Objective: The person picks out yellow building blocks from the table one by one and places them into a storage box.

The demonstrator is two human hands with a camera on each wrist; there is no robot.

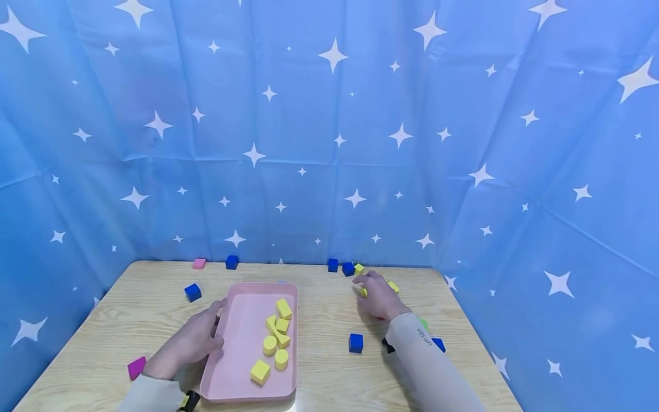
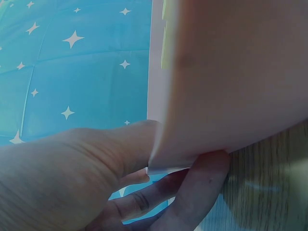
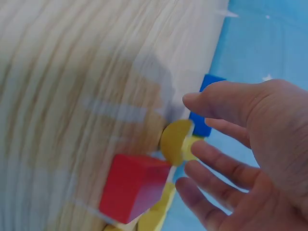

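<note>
A pink tray [image 1: 242, 332] holds several yellow blocks along its right half, among them a cube [image 1: 260, 372], cylinders and a triangle. My left hand [image 1: 193, 337] grips the tray's left side; in the left wrist view its thumb lies over the rim and the fingers reach under it. Out at the back right, my right hand [image 1: 380, 296] is spread above the table. A rounded yellow block [image 3: 176, 142] sits just off its fingertips in the right wrist view, beside a red block [image 3: 134, 186]. Nothing is between its fingers and thumb.
Blue cubes stand at the back [image 1: 333, 265], on the left [image 1: 193, 292] and right of the tray [image 1: 356, 343]. A pink block [image 1: 199, 264] lies at the back left, a magenta block [image 1: 137, 368] by my left wrist. A starry blue curtain [image 1: 309, 143] hangs behind the table.
</note>
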